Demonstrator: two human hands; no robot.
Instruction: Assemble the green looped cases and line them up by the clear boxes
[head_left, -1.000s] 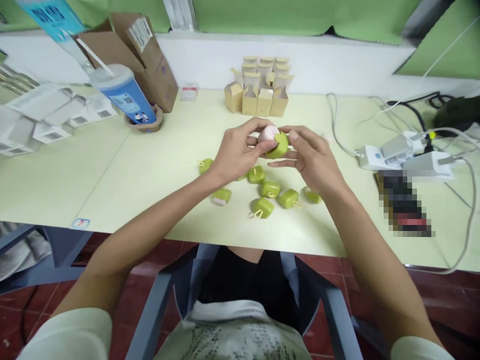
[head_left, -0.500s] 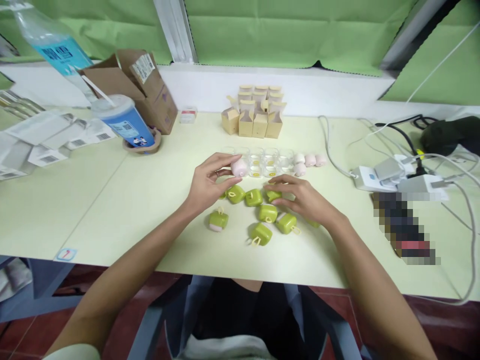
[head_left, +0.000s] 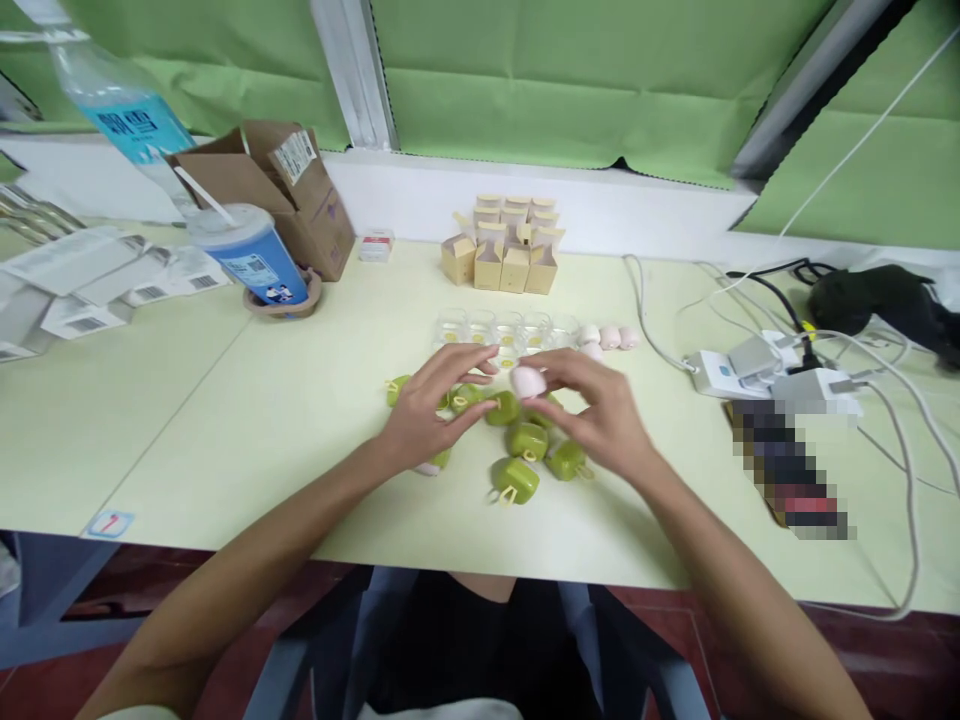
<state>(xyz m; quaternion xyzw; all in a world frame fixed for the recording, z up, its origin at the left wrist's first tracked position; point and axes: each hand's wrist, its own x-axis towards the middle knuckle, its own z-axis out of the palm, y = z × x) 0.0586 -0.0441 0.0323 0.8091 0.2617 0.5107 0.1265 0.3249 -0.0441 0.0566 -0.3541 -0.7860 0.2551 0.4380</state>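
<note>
My right hand (head_left: 596,405) pinches a small rounded pale-pink piece (head_left: 528,382) between thumb and fingers, above the green pieces. Facing it, my left hand (head_left: 439,400) is open, thumb and fingers apart, with nothing visible in its grasp. Below and around both hands lie several glossy green rounded pieces with yellow loops, one of them a green piece (head_left: 516,481) at the front. A green piece with a pink end (head_left: 433,463) is partly hidden by my left hand. Behind are clear cups (head_left: 480,325) with yellow spots, and several more pink pieces (head_left: 610,337) at their right.
Several small open cardboard boxes (head_left: 502,265) stand near the wall. To the left are a blue drink cup (head_left: 259,262), a brown carton (head_left: 319,215), a bottle (head_left: 135,120) and white boxes (head_left: 90,315). A power strip (head_left: 712,372) with cables and a blurred-out object (head_left: 784,465) lie right.
The pink piece has passed from my left hand to my right hand. My left fingers have let go, and my right hand has lifted off a green piece. The view has shifted slightly.
</note>
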